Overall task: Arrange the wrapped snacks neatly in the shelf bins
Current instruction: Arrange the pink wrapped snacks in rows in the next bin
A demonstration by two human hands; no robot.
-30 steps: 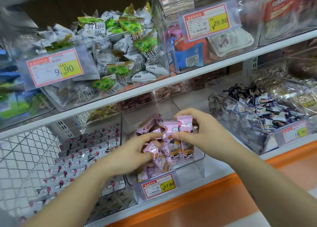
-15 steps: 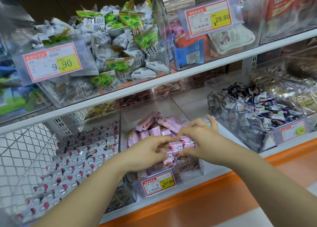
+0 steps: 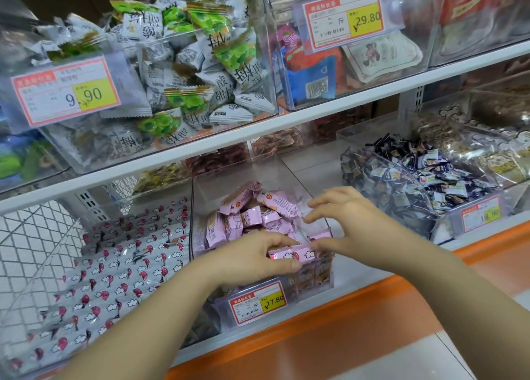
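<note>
- Far left, the bin of red-and-white sticks lies in tidy rows. That is not my job right now, and it is well apart from my fingers.
- My left hand is down at the front of the clear bin, fingers curled over and thumb tucked under. It pinches the top edge of the front row of pink wrapped snacks.
- That row stands upright against the bin's front wall, just behind the 17.80 price tag.
- Behind it, the loose pink heap points every which way.
- My right hand hangs at the bin's right side, fingers spread and lifted, gripping nothing. Only the thumb touches the right end of that row.
- My read: I'm mid-step, seating the front row square. With the heap unsorted, there is plenty left to do.
- Next move, I reckon: settle the row level and let go gently, because slick wrappers could tip. Then I pick from the heap.
- Far right, the bin of dark-wrapped sweets sits untouched.
</note>
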